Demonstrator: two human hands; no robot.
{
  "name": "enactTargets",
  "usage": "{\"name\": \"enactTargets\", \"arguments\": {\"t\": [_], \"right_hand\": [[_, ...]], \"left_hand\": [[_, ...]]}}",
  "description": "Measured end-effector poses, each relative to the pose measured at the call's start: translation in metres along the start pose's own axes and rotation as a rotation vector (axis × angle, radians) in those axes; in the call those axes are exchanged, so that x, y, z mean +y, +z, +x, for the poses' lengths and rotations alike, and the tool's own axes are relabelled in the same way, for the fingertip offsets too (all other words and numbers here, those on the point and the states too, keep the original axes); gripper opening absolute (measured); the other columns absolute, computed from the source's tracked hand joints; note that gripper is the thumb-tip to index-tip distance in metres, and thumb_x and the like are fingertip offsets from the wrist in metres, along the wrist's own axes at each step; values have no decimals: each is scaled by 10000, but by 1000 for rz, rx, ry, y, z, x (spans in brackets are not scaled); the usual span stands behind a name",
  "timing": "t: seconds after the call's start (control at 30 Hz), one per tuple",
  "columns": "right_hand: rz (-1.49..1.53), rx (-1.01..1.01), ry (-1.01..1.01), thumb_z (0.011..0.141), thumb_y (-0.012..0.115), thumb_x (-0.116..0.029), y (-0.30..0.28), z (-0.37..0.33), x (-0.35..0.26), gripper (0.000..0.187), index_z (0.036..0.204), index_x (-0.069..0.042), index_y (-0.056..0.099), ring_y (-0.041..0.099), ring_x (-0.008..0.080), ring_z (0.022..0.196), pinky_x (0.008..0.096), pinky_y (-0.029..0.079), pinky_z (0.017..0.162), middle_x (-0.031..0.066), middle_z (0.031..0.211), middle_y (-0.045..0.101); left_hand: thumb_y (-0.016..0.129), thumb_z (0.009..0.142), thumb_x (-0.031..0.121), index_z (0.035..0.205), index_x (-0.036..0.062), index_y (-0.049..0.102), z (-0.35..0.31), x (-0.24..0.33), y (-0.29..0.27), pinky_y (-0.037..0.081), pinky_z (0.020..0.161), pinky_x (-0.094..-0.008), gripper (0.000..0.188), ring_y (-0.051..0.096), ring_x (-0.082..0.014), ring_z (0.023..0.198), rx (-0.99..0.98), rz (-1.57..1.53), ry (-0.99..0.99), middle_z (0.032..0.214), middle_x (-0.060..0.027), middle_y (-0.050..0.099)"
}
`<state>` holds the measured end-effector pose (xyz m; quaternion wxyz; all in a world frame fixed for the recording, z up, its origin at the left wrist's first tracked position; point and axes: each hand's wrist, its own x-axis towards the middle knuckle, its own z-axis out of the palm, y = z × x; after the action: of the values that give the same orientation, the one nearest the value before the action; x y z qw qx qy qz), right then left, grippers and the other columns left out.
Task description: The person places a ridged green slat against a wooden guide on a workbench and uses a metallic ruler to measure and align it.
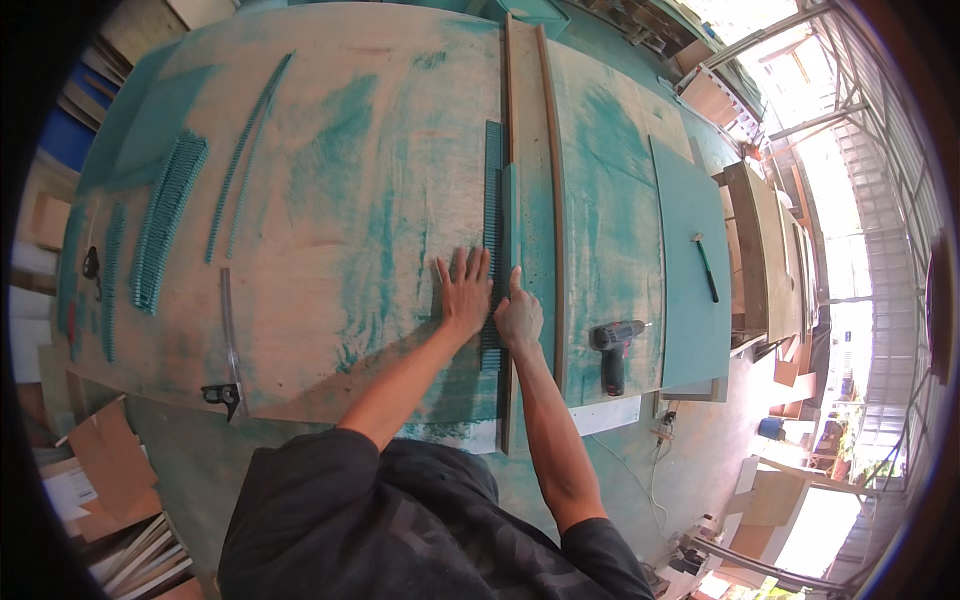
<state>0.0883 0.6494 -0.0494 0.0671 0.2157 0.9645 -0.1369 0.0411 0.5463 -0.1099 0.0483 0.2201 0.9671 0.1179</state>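
Observation:
A long teal strip with fine cross ridges (493, 160) lies lengthwise on the worktable (330, 60), beside a narrow, smooth teal strip (511, 210) that runs along a raised wooden rail. My left hand (465, 295) lies flat with its fingers spread, the fingertips at the left edge of the ridged strip. On the smooth strip, my right hand (519, 318) is closed, its index finger stretched forward along the strip and its other fingers bent. The undersides of both hands are hidden.
To the right lie a cordless drill (614, 350) and a hammer (707, 268) on a teal panel (690, 320). Bundled ridged strips (170, 220), loose thin strips (243, 150) and a combination square (228, 390) lie at left. Cardboard (115, 465) stands beyond the table's near-left corner.

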Motion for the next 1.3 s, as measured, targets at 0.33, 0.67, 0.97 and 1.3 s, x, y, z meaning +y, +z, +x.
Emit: {"name": "enactTargets", "arguments": {"t": [0.33,0.67,0.97,1.3], "right_hand": [[20,36,-22,893,638,-114,-1,-17,7,750,1603,-97,396,705,449,908,524,579,791,278,998,697],[-6,-10,-19,878,637,-97,-2,-38,5,748,1587,-37,406,706,452,904,519,578,777,298,1002,693],[-8,-8,-51,875,638,-76,-6,-16,0,748,1582,-12,402,712,453,903,516,581,760,305,985,703],[-9,-25,-18,877,651,-108,-10,-5,-5,770,1590,-12,375,719,448,921,513,577,797,291,981,722]], "left_hand": [[288,1122,382,1692,139,136,-59,11,14,23,1237,-713,638,53,-308,1623,-29,-25,48,1769,-16,86],[322,1119,374,1688,144,169,-57,12,15,46,1241,-702,633,95,-301,1617,37,-20,24,1762,-14,129],[350,1110,377,1682,141,198,-36,7,11,76,1244,-699,637,105,-304,1615,31,19,19,1758,-26,147],[327,1113,376,1681,153,208,-20,5,7,61,1250,-697,622,98,-301,1617,41,100,18,1755,-5,161]]}}
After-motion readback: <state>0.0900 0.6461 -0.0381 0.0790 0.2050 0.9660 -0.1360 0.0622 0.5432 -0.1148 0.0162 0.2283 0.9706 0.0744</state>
